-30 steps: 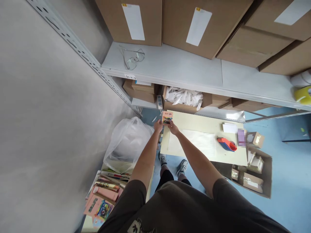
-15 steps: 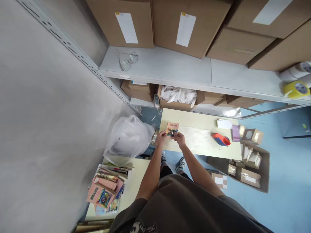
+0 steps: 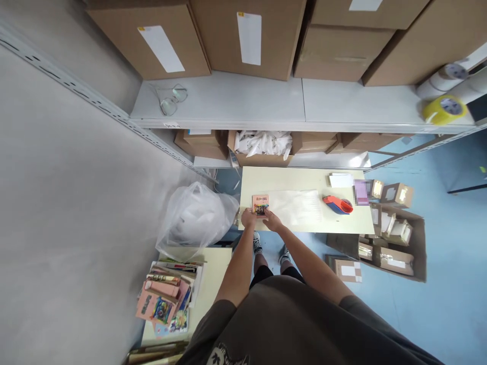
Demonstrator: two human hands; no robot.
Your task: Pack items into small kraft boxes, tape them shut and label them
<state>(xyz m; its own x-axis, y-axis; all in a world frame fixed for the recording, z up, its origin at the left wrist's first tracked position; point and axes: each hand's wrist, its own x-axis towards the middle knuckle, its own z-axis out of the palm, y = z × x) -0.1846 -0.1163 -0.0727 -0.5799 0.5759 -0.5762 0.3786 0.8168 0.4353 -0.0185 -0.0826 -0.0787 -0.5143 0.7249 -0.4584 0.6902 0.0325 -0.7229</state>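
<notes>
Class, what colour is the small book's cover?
The small book is pink with a colourful picture; head view.

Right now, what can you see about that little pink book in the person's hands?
The small book has a pink cover that looks like paper or card, with dark lettering across the top and a colourful picture below. It looks closed and lies face up over the pale table, near the front edge. The left hand and right hand hold its lower corners.

Both hands hold a small pink book over a pale table.
</notes>
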